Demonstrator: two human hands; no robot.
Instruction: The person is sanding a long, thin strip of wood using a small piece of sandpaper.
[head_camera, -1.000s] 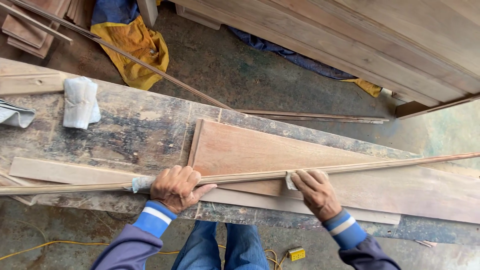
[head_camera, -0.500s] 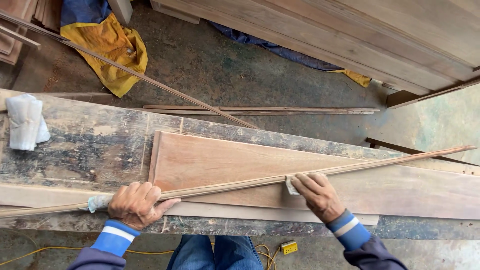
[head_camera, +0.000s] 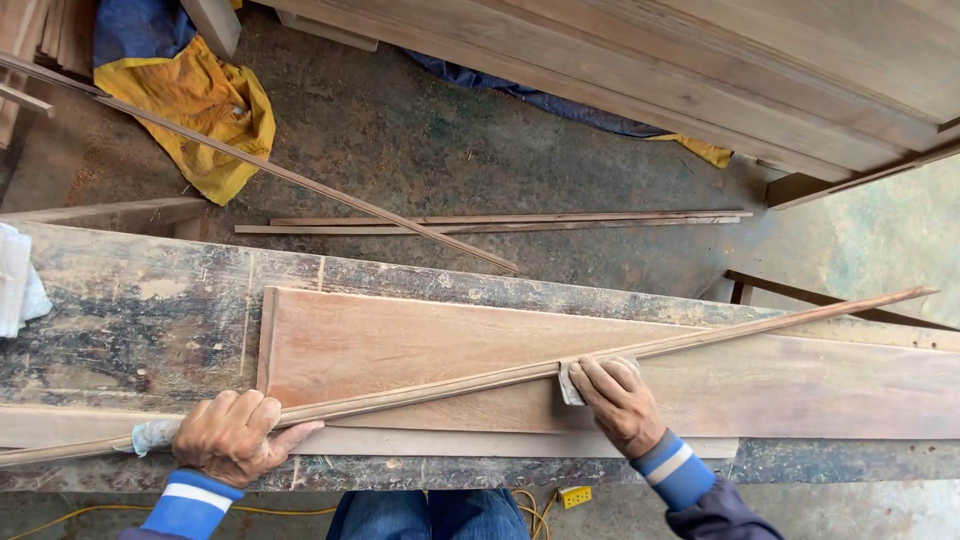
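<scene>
A long thin wooden strip (head_camera: 700, 340) lies slantwise over a reddish board (head_camera: 420, 340) on the stained workbench (head_camera: 130, 300). My left hand (head_camera: 232, 436) grips the strip near its left end, with a grey-white rag (head_camera: 152, 435) under the fingers. Further right, my right hand (head_camera: 618, 400) presses a small folded piece of sandpaper (head_camera: 568, 383) against the strip. The strip's far right tip rises past the bench edge.
A pale plank (head_camera: 480, 442) lies along the near bench edge. A white wrapped bundle (head_camera: 18, 280) sits far left. Thin strips (head_camera: 500, 221) and a yellow-blue cloth (head_camera: 195, 100) lie on the floor; stacked boards (head_camera: 750, 70) behind. A yellow cable and socket (head_camera: 572, 496) lie below.
The view has shifted so the bench and board appear further left. My left hand has slid left along the strip. The strip is tilted more, its right end higher.
</scene>
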